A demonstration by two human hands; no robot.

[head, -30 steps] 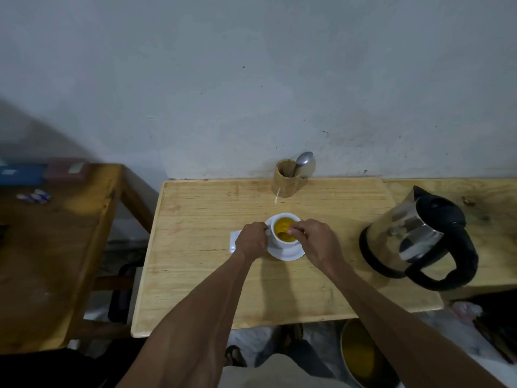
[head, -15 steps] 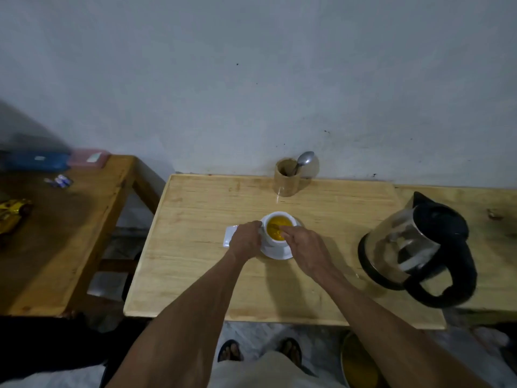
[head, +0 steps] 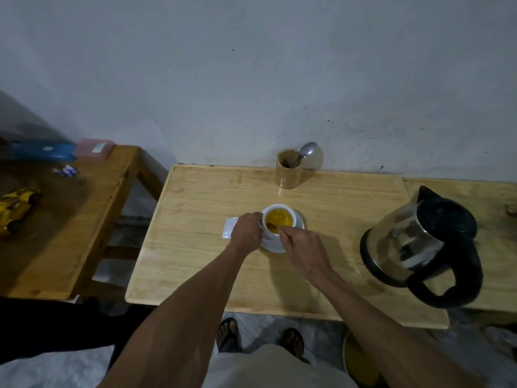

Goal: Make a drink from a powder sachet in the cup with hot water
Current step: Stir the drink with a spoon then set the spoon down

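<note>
Right hand [head: 300, 245] nearest, fingers pinched on a spoon [head: 272, 227] whose bowl sits in the cup [head: 279, 221]; stirring, by the look of it. Left hand [head: 247, 233] wraps the cup's left side, likely at the handle, though the handle itself is hidden. Cup stands on a saucer [head: 279, 247] mid-table [head: 195, 247], holding yellow-orange liquid close to the rim. Judged handling: glazed ceramic, stiff, smooth, breakable, hot from the water, so the handle is the place to hold, and level, or it slops. A flat white packet [head: 230, 228] lies just left of the saucer, partly under the left hand; probably the sachet. Right, well apart, a glass kettle [head: 419, 247]; water level unclear. Farthest, by the wall, a wooden holder [head: 289, 172] with a second spoon [head: 306, 151] leaning in it.
</note>
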